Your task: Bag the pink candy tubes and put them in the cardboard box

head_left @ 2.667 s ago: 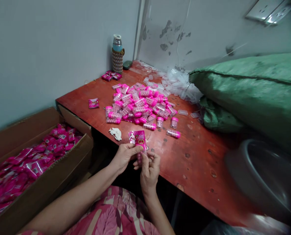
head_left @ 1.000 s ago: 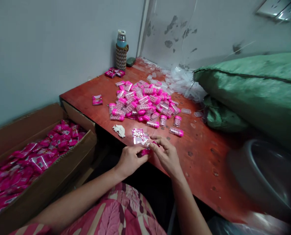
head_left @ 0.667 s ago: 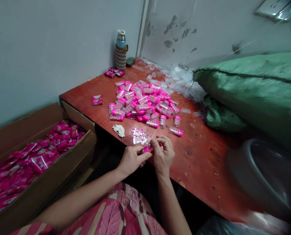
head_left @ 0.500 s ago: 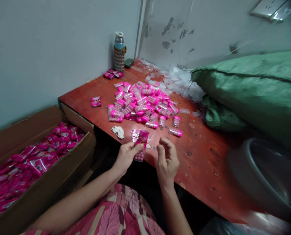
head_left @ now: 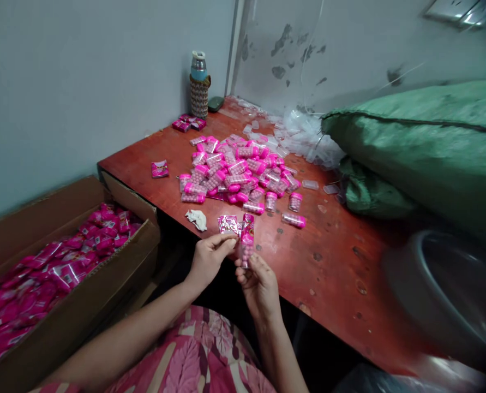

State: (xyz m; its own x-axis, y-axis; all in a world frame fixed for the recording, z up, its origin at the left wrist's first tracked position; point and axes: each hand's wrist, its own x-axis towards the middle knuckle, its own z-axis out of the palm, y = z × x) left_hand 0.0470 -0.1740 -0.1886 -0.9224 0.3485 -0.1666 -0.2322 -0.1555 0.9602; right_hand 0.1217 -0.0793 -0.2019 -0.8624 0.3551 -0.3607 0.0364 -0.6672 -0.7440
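My left hand [head_left: 210, 257] pinches a pink printed wrapper [head_left: 227, 224] at the near edge of the red table [head_left: 336, 262]. My right hand [head_left: 259, 284] is closed on a clear tube of pink candy beads [head_left: 246, 240], held upright and partly inside the wrapper. Both hands meet just in front of my lap. A heap of pink-capped candy tubes [head_left: 237, 172] lies beyond them on the table.
A cardboard box [head_left: 83, 295] holding wrapped pink packs stands at the left. A crumpled white scrap [head_left: 197, 219], clear plastic pieces [head_left: 304, 136], a green sack [head_left: 423, 147], a bottle [head_left: 199, 84] and a grey basin [head_left: 451, 295] are around.
My right hand, free half a second ago, has come back under the wrapper and now grips the candy tube upright beside my left hand.
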